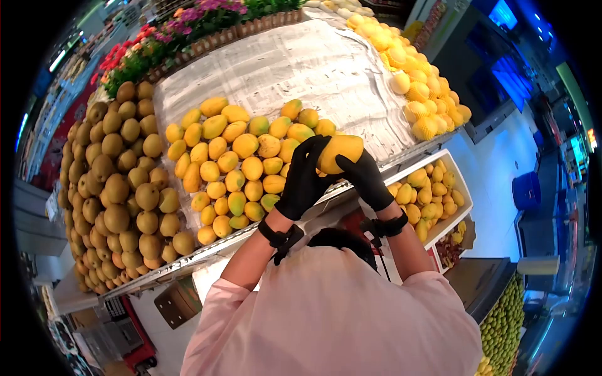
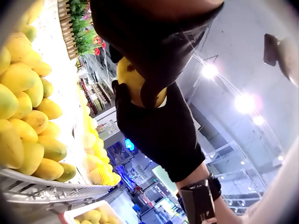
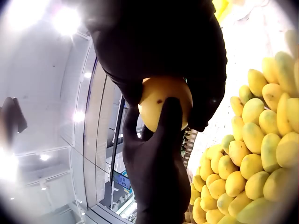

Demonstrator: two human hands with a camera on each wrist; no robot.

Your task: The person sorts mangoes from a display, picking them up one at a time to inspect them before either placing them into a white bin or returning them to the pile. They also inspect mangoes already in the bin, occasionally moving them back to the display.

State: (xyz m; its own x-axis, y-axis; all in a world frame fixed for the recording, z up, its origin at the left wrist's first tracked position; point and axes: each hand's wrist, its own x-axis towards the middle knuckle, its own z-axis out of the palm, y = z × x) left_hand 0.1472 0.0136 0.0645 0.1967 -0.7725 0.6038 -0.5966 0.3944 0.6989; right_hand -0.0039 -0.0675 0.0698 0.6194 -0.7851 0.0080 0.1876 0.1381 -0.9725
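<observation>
A yellow mango [image 1: 342, 153] is held between both black-gloved hands, above the front edge of the display. My left hand [image 1: 303, 178] grips its left side, with the thumb showing across the fruit in the right wrist view. On the other side my right hand [image 1: 365, 178] curls its fingers and thumb around it. A small dark spot marks the mango's skin [image 3: 155, 111] in the right wrist view. Rows of yellow mangoes [image 1: 252, 168], some tinged green, lie on the display to the left of the hands.
Brown round fruit [image 1: 116, 191] is piled at the left. Yellow fruit in foam nets [image 1: 426, 94] sits at the back right, and a white box [image 1: 464, 188] of mangoes stands below the display edge. White paper [image 1: 269, 69] covers the shelf. Potted flowers [image 1: 169, 37] line the back.
</observation>
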